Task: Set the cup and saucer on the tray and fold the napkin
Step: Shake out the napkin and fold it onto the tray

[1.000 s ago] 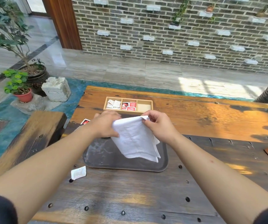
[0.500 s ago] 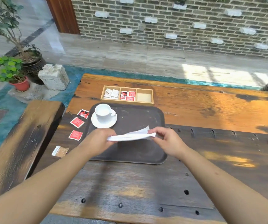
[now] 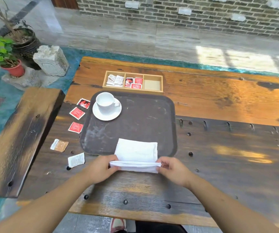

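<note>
A white cup (image 3: 105, 102) stands on a white saucer (image 3: 106, 115) in the far left corner of the dark brown tray (image 3: 143, 118). A folded white napkin (image 3: 136, 151) lies across the tray's near edge, its near part hanging over onto the table. My left hand (image 3: 100, 169) pinches the napkin's near left corner. My right hand (image 3: 172, 169) pinches its near right corner. Both hands sit just in front of the tray, holding the near fold lifted slightly.
A wooden box (image 3: 133, 81) with white and red packets stands beyond the tray. Red packets (image 3: 76, 113) and white and brown packets (image 3: 59, 145) lie left of the tray. A wooden bench (image 3: 21, 135) is at the left, potted plants (image 3: 5, 56) beyond it.
The napkin came down from mid-air in front of me onto the tray's near edge. Both hands drew toward me with it. The view tilted down, showing the cup and saucer.
</note>
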`<state>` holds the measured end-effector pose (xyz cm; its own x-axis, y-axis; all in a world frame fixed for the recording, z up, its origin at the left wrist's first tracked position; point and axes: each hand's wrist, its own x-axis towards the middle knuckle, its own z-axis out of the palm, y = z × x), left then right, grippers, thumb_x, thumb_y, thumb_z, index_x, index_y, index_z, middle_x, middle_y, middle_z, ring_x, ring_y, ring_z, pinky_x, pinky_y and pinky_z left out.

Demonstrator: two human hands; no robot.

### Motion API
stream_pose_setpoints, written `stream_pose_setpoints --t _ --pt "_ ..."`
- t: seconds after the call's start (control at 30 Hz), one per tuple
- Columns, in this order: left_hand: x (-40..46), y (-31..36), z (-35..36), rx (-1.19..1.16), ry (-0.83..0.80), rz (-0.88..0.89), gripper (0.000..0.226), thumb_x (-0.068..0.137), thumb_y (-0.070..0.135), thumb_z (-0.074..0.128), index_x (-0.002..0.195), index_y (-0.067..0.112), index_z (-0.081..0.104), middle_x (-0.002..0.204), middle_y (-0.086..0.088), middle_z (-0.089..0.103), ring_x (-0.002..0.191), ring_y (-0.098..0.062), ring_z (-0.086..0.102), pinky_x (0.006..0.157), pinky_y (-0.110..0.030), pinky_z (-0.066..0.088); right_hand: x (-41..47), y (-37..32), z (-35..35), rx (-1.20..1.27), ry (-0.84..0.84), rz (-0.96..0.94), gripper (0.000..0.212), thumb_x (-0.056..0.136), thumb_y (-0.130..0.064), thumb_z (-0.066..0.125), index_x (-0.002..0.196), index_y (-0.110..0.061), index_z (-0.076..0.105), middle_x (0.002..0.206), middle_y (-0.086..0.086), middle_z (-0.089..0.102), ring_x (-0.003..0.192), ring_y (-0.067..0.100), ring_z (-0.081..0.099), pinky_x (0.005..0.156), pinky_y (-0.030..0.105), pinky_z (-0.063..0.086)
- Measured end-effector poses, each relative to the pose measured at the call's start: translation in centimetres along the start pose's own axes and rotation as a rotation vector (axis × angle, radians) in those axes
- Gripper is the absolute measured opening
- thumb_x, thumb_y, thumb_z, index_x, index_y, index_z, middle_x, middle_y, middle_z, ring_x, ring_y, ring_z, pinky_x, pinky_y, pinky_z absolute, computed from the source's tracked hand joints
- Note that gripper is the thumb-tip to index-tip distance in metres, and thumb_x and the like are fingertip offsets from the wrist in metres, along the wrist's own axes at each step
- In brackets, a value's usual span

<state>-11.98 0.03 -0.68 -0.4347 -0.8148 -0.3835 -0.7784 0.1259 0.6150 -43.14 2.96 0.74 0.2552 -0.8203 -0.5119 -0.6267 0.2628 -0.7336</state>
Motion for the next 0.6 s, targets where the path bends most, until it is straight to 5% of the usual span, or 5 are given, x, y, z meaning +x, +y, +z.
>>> stream_pose_setpoints --t 0.1,0.23,0.47,0.6 --pt "1.7 -0.1 -0.3 -0.085 0.095 -0.074 0.024 0.088 0.034 0.065 0.071 0.045 0.052 0.07 0.024 0.064 0.067 0.001 0.057 0.059 -0.012 0.036 1.9 0.2 -0.4 -0.012 0.086 0.02 0.022 0.094 -0.016 0.06 0.078 -0.031 0.059 0.056 -0.013 0.049 0.052 -0.002 0.045 0.056 0.016 0.034" --pt "4.4 -0.4 -0.5 -0.135 0.148 -0.219 0.024 0.092 0.038 0.058 0.089 0.015 0.063 0.085 -0.001 0.07 0.083 -0.021 0.064 0.078 -0.04 0.05 4.7 0.6 -0.8 -0.041 0.166 0.079 0.011 0.094 -0.019 0.058 0.087 -0.026 0.056 0.055 -0.01 0.048 0.05 0.001 0.044 0.055 0.022 0.035" --pt "7.7 -1.1 0.2 -0.105 0.205 -0.373 0.035 0.091 0.038 0.057 0.061 0.024 0.046 0.072 0.004 0.055 0.074 -0.022 0.054 0.062 -0.032 0.035 8.4 1.3 0.0 -0.068 0.222 0.221 0.006 0.092 -0.022 0.052 0.089 -0.021 0.058 0.064 -0.01 0.053 0.067 0.016 0.051 0.062 0.027 0.037" --pt "8.7 -1.1 0.5 -0.116 0.237 -0.475 0.031 0.091 0.038 0.056 0.066 0.022 0.05 0.073 0.0 0.061 0.076 -0.025 0.058 0.063 -0.032 0.038 9.7 1.5 0.4 -0.075 0.264 0.301 0.01 0.09 -0.027 0.05 0.087 -0.022 0.059 0.072 -0.005 0.065 0.075 0.022 0.06 0.064 0.029 0.043"
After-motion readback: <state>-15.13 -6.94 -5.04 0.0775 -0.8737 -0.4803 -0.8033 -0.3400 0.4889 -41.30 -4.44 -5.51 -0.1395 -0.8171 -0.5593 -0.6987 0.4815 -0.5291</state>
